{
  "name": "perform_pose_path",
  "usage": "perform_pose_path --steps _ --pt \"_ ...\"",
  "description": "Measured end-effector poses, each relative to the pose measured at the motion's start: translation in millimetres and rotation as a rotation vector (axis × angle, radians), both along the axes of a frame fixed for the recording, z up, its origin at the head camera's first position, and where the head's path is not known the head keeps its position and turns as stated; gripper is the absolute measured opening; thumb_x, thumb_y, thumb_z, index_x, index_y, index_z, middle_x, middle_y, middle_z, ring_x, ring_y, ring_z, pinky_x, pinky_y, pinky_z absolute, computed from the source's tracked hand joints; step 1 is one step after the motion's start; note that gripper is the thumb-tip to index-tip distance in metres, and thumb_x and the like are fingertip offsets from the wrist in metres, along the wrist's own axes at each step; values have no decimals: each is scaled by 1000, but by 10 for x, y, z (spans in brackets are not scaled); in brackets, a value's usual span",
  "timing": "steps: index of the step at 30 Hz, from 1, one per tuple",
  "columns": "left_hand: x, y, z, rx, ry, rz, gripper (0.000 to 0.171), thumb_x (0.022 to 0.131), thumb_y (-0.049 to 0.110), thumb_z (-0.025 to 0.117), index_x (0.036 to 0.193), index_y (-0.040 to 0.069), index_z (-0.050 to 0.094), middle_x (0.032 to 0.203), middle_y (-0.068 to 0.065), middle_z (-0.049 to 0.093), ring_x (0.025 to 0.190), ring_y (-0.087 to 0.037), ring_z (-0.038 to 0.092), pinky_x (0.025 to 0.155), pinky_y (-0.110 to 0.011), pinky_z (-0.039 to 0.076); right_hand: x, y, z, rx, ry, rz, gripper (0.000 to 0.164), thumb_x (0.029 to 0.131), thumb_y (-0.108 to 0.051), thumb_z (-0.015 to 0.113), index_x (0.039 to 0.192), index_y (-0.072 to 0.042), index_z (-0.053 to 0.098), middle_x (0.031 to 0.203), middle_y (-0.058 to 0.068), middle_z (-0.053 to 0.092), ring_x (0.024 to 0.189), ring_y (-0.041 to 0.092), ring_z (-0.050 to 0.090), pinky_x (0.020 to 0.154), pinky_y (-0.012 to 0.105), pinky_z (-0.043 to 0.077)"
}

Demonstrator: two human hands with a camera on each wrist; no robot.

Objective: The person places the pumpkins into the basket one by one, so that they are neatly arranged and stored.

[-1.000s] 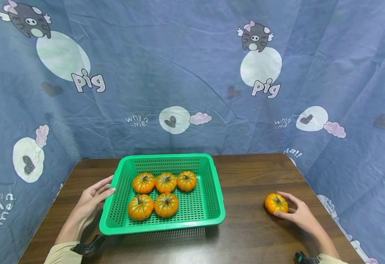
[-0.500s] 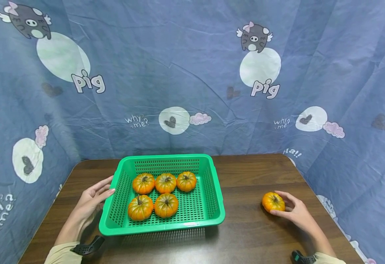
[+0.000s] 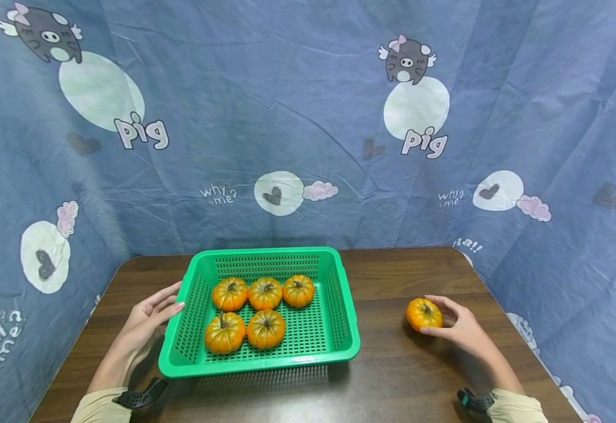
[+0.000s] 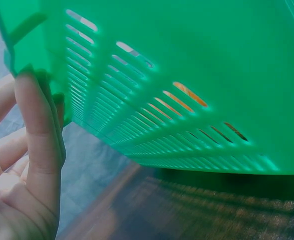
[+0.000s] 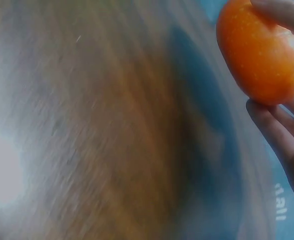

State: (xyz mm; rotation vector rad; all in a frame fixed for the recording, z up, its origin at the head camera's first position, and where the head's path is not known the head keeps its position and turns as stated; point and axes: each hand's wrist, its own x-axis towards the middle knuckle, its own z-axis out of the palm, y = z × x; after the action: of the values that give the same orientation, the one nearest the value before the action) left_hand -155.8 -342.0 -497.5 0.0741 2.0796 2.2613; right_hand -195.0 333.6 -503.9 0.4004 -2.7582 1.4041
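Note:
A small orange pumpkin (image 3: 424,314) is held by my right hand (image 3: 458,326), between thumb and fingers, at the right of the table. In the right wrist view the smooth orange pumpkin (image 5: 261,52) appears raised over the wood, its shadow beside it. My left hand (image 3: 146,323) grips the left rim of a green plastic basket (image 3: 351,317), thumb over the edge. Several similar pumpkins (image 3: 266,329) sit inside the basket in two rows, leaving its right front part bare. Close up in the left wrist view, fingers (image 4: 39,125) touch the basket's slotted wall (image 4: 212,65).
The brown wooden table (image 3: 392,376) extends between the basket and my right hand. A blue patterned cloth (image 3: 308,117) hangs behind the table and along both sides. Each wrist wears a dark strap, such as the black wrist strap (image 3: 142,395) on the left.
My right hand has carried the pumpkin leftward and slightly away from me, towards the basket. The left hand, the basket and the pumpkins in it stay in place.

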Motion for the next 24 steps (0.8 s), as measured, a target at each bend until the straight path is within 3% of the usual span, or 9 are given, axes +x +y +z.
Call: perform_pose_path --steps 10,24 --pt "15 -1 8 -9 -14 9 54 104 8 62 155 17 47 110 11 73 92 -10 76 74 -35 67 -200 -238 205 -69 -5 112 69 82 -15 89 142 -3 57 140 23 61 110 -7 63 92 14 56" --pt "5 8 7 13 -8 -5 54 104 7 61 155 18 47 109 10 73 92 -10 76 75 -36 67 -390 -651 582 3 40 273 69 77 -22 94 138 -13 62 131 10 70 114 7 68 94 25 60"
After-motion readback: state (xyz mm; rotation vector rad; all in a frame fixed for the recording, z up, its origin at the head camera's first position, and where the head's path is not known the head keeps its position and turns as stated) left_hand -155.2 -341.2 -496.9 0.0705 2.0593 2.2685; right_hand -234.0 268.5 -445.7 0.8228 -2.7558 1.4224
